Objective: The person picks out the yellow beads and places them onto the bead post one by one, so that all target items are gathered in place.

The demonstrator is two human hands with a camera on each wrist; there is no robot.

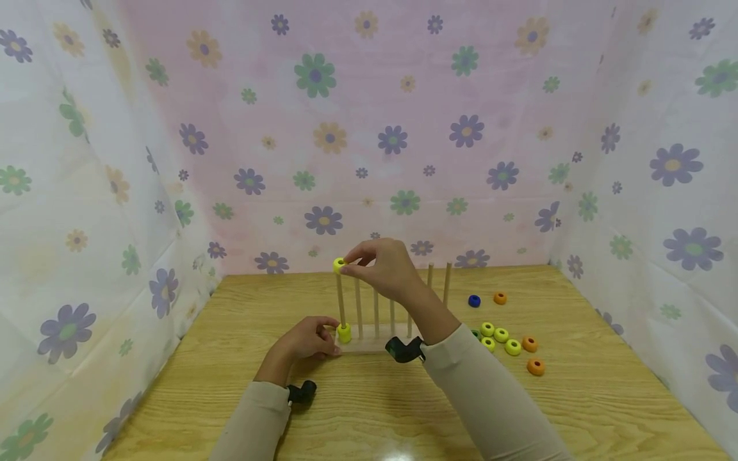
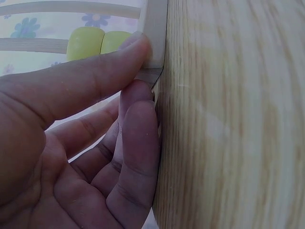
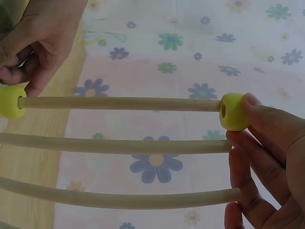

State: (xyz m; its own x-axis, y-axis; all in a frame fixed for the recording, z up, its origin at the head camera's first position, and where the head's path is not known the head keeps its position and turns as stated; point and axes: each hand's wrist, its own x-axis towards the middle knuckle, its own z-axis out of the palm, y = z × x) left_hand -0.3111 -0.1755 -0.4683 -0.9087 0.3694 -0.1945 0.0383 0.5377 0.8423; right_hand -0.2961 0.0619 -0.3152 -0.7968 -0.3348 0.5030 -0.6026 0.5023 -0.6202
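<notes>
A wooden peg stand has a flat base (image 1: 363, 346) and a row of upright pegs. My right hand (image 1: 383, 269) pinches a yellow bead (image 3: 234, 112) between thumb and finger, at the tip of the leftmost peg (image 3: 119, 103). In the right wrist view, the bead's hole faces along the peg and the peg's end meets it. Two yellow beads (image 2: 86, 44) sit stacked at the foot of that same peg. My left hand (image 1: 308, 338) holds the left end of the base, thumb on one side and curled fingers at the end, close to the tabletop.
Right of the stand, loose beads lie on the wood-grain table (image 1: 357, 410): several yellow ones (image 1: 513, 347), several orange ones (image 1: 536, 366), a blue one (image 1: 474, 301) and a partly hidden green one (image 1: 475, 333). Flowered cloth (image 1: 369, 186) encloses the table at the back and sides.
</notes>
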